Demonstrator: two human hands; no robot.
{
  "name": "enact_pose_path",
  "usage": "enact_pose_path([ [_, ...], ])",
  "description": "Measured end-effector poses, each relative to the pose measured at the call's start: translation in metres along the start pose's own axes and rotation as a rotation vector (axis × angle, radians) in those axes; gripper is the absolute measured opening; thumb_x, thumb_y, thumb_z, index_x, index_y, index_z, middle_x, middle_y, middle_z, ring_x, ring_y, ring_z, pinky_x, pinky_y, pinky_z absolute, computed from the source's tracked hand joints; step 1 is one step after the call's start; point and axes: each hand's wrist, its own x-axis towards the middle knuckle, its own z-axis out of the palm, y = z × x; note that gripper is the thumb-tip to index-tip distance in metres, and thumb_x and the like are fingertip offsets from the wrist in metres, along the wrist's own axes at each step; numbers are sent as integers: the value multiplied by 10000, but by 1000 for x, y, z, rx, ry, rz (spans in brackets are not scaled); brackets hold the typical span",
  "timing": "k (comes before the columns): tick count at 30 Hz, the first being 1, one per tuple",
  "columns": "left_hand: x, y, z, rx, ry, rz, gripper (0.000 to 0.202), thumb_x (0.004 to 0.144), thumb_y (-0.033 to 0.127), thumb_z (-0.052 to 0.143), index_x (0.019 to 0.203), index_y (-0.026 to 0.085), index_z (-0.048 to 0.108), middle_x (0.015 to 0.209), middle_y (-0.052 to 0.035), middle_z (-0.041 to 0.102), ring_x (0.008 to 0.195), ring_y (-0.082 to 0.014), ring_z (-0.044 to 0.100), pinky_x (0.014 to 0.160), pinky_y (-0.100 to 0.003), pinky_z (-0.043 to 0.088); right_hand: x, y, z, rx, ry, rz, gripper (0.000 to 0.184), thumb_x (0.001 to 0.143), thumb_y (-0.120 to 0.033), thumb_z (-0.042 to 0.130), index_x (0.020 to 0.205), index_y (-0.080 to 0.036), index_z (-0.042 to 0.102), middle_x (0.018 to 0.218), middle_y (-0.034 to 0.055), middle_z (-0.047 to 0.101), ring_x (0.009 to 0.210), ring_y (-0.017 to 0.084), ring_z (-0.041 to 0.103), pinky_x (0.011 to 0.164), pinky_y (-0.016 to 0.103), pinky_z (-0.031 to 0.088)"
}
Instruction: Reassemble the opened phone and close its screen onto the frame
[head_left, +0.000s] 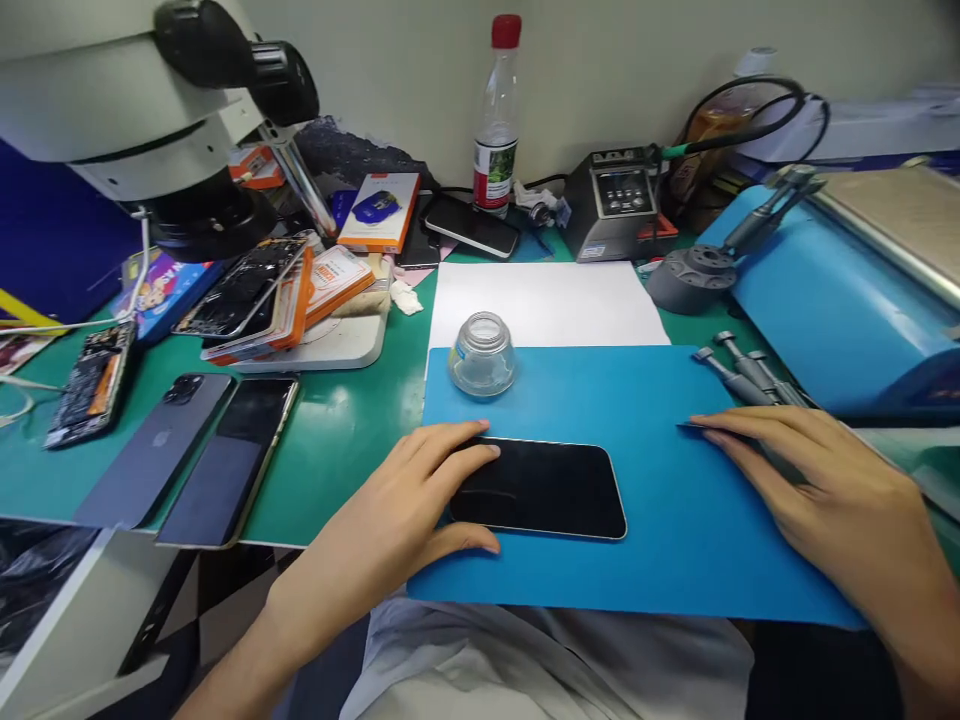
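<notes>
A smartphone (551,490) with a black screen lies face up on a blue mat (660,540). My left hand (405,500) straddles its left end, fingertips on the upper side and thumb along the lower edge, holding it against the mat. Over the mat's right side, my right hand (817,480) pinches a small thin dark-blue piece (691,428) between thumb and fingers; most of it is hidden, and its kind cannot be made out. An open glass jar (483,356) stands behind the phone.
Several grey screwdrivers (742,370) lie beside a blue machine (847,300) at right. Behind are a holder (691,278), a soldering station (615,205) and a bottle (496,130). A microscope (202,200) overhangs the left, above phone parts (94,385) and two phones (232,460).
</notes>
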Motion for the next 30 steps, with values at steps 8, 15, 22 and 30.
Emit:
enact_pose_path([
  [8,-9,-4,-7,-78,22,-65,737,1051,417,751,1661,371,340,1671,-45,547,1607,-266,437,1316,-496,438,-7,20,13,40,-21,53,339,1096,-567,532,1254,-385,771,1267,36,773,1178,306,726,1115,512,523],
  [15,-5,7,-8,-312,147,25,934,939,258,837,1687,375,290,1597,-100,513,1499,-294,527,1258,-510,498,-9,22,16,80,-21,111,336,1073,-614,553,1246,-423,769,1256,22,773,1179,322,720,1116,545,523],
  [22,29,50,-7,-658,247,209,1007,869,373,939,1662,416,321,1596,-60,513,1505,-254,537,1270,-410,524,3,9,8,30,9,-13,337,1111,-577,492,1192,-364,741,1142,26,793,1060,308,752,1020,485,543],
  [30,65,78,16,-691,90,278,985,979,369,848,1738,404,220,1737,-101,381,1594,-303,474,1311,-462,476,-1,4,2,52,-1,16,323,1145,-460,488,1188,-284,755,1156,40,774,1068,250,744,1008,399,556],
])
